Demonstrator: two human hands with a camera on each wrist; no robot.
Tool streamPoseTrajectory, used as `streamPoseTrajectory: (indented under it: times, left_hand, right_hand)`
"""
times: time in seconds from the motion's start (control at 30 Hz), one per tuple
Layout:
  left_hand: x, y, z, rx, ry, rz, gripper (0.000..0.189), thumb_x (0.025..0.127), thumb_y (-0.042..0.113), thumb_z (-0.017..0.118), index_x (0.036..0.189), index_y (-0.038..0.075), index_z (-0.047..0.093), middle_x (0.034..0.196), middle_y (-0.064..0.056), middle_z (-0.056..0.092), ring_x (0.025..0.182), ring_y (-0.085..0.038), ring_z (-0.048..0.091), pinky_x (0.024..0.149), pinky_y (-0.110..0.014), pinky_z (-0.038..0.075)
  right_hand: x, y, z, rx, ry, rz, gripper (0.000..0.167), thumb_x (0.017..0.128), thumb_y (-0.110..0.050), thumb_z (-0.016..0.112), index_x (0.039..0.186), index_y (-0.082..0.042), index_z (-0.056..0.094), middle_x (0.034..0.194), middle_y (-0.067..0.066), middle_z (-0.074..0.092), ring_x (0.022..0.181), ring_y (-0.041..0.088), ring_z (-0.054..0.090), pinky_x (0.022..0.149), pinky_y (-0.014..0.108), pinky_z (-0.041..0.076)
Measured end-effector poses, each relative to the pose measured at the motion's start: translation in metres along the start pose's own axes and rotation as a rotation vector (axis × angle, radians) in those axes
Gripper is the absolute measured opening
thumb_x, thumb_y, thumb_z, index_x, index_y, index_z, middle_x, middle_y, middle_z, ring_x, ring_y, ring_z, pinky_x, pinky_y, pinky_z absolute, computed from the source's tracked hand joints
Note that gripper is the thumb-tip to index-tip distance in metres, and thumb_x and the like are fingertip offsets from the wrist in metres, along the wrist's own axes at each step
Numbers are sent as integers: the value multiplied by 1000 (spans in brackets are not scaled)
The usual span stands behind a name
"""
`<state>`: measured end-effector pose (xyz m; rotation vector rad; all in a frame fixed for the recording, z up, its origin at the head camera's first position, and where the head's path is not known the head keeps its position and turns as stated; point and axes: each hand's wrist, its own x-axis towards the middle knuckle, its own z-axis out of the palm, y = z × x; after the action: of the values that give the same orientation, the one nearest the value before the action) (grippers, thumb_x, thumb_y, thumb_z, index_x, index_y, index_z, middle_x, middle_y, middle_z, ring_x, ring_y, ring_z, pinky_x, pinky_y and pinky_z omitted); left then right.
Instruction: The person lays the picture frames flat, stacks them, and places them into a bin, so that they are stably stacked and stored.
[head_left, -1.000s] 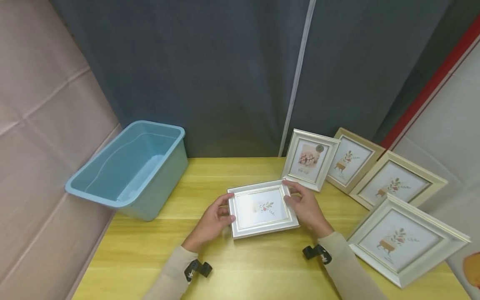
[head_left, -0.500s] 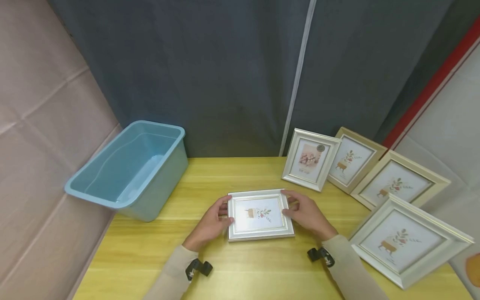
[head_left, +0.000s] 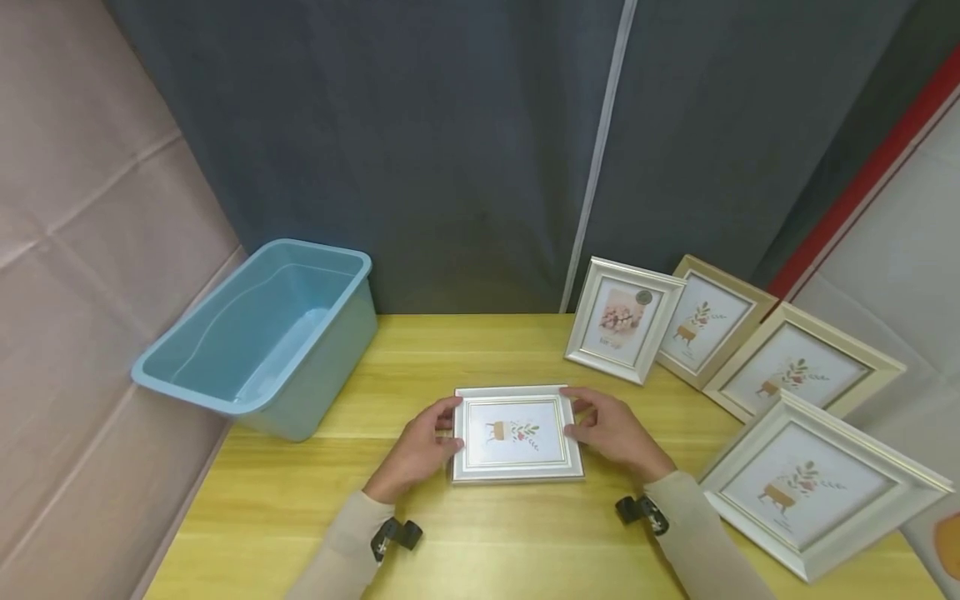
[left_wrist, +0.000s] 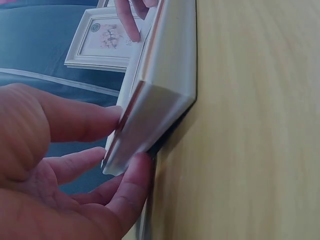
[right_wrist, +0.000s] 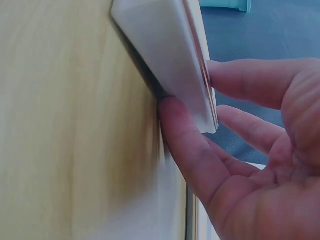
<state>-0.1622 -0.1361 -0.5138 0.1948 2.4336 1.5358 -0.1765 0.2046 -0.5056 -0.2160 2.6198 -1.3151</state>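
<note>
In the head view a white picture frame point(head_left: 517, 473) lies face up, low over the table, showing a plant-pot print. My left hand point(head_left: 420, 446) pinches its left end, and my right hand point(head_left: 615, 433) its right end. The left wrist view has the left thumb point(left_wrist: 85, 120) on the front rim, other fingers point(left_wrist: 131, 187) along the side and underneath. On the other side the right thumb point(right_wrist: 250, 82) also presses the front rim, with a fingertip point(right_wrist: 177, 117) at the frame's lower edge. A dark gap shows under part of the frame in both wrist views.
A blue plastic tub point(head_left: 330, 350) stands at the table's left. On the right stand several picture frames: a white one point(head_left: 577, 346) with a pink print, two beige ones point(head_left: 738, 333) and a larger white one point(head_left: 757, 529). A dark curtain point(head_left: 465, 167) hangs behind the table.
The picture frame has come lower and nearer to me, and turned from a slant to nearly square with the table's edge. Both hands keep hold of it.
</note>
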Motion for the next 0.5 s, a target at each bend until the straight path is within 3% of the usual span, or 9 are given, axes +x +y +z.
streamPoseTrajectory:
  times: [0.23,0.5]
  left_hand:
    - [-1,2,-1,43,21,-16,62,94,3,73,153,8,54,136,-18,61,125,-34,60,97,-42,59]
    - [0,3,-3,73,22,-33,57,94,6,74,150,10,60,141,-18,59,125,-32,59,97,-43,58]
  right_hand:
    - [0,-4,-3,-12,-29,31,63,93,-14,79,153,-12,57,130,17,67,96,20,66,71,33,58]
    - [-9,-20,-14,-60,6,-28,61,95,-12,77,152,-13,56,138,18,65,114,30,69,90,44,61]
